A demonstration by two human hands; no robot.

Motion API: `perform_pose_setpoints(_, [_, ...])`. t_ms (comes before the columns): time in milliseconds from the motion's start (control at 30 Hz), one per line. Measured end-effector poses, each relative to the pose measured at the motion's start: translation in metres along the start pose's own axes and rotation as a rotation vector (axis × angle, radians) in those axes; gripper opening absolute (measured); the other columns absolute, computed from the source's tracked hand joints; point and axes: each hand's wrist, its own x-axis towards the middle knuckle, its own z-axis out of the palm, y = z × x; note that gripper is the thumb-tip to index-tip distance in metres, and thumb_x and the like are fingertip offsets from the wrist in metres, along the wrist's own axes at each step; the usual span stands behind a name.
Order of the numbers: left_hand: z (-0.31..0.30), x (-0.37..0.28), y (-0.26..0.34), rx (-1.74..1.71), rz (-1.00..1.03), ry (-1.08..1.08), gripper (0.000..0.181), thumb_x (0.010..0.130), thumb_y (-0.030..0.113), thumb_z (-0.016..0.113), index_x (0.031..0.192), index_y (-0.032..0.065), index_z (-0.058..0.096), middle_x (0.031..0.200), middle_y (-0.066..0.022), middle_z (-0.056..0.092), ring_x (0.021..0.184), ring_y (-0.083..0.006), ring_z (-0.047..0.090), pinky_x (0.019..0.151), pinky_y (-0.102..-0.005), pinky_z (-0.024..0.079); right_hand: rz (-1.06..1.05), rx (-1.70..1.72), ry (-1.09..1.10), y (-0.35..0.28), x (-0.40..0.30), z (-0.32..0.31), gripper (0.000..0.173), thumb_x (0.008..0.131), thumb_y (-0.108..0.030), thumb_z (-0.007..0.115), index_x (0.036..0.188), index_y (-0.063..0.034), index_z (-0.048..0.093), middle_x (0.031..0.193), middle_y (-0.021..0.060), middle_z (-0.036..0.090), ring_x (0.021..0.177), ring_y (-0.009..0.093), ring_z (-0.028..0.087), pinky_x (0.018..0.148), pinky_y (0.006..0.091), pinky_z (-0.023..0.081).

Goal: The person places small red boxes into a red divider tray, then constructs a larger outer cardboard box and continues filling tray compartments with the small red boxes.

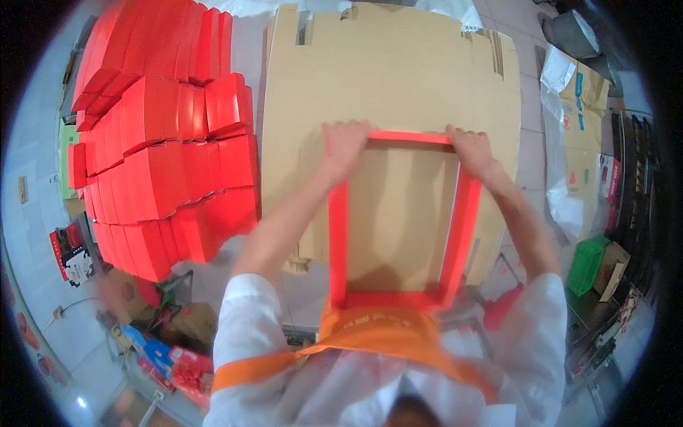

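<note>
A shallow red cardboard tray (338,240) with a brown inside lies before me, its near wall close to my orange apron. Its far left corner is gripped by my left hand (346,143), fingers over the wall. My right hand (471,148) holds the far right corner in the same way. Beneath the tray spreads a stack of flat brown cardboard sheets (395,69) with notched edges. I cannot tell whether the tray rests fully on the sheets or is lifted a little at the near end.
Several rows of folded red boxes (165,176) are piled to the left. On the right are a brown carton (579,155) with plastic wrap, a green plastic basket (587,266) and a metal bucket (572,34). Red and blue packages (181,368) lie at the lower left.
</note>
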Motion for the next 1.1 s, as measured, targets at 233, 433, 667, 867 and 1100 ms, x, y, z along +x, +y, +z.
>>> perform_pose_setpoints(233, [-0.001,-0.003,-0.005,0.012,-0.093,-0.059,0.015,0.084,0.025,0.05,0.084,0.0115,0.056,0.081,-0.0068,0.063,0.079,-0.0249,0.062,0.066,-0.0423,0.046,0.04,-0.109,0.072,0.009,-0.001,0.014,0.02,0.072,-0.003,0.054,0.087,-0.008,0.043,0.071,0.0099,0.058,0.07,0.028,0.06,0.057,0.0416,0.048])
perform_pose_setpoints(433, [0.0,0.004,0.001,0.05,-0.221,-0.107,0.019,0.076,0.009,0.054,0.096,0.01,0.053,0.095,-0.0098,0.061,0.096,-0.0238,0.058,0.076,-0.043,0.044,0.106,-0.082,0.075,0.001,0.002,0.005,0.022,0.074,-0.004,0.052,0.094,-0.0071,0.045,0.087,0.0116,0.057,0.083,0.029,0.056,0.068,0.0423,0.046])
perform_pose_setpoints(667, [0.036,-0.125,0.006,-0.617,-0.306,0.406,0.085,0.072,0.019,0.067,0.137,-0.0015,0.016,0.136,-0.0267,0.026,0.127,-0.0394,0.027,0.105,-0.0459,0.022,0.502,0.88,0.364,-0.021,-0.084,0.013,0.074,0.084,-0.018,0.059,0.14,-0.0029,0.012,0.145,0.0159,0.017,0.132,0.03,0.022,0.106,0.0413,0.024])
perform_pose_setpoints(867, [0.073,-0.293,0.067,-1.307,-0.581,0.1,0.077,0.08,0.026,0.064,0.136,-0.0022,0.02,0.134,-0.0219,0.034,0.125,-0.0304,0.035,0.101,-0.0391,0.03,0.678,1.306,0.242,-0.099,-0.231,0.04,0.069,0.086,-0.021,0.057,0.138,-0.0001,0.016,0.139,0.0224,0.025,0.13,0.031,0.026,0.105,0.0392,0.026])
perform_pose_setpoints(1100, [0.104,-0.311,0.106,-1.259,-0.668,0.296,0.064,0.078,0.016,0.058,0.132,-0.0008,0.028,0.122,-0.0225,0.046,0.115,-0.0319,0.045,0.096,-0.0376,0.036,0.684,0.836,0.109,-0.099,-0.246,0.073,0.066,0.086,-0.03,0.054,0.135,0.0025,0.025,0.137,0.0241,0.03,0.129,0.033,0.028,0.106,0.0374,0.024])
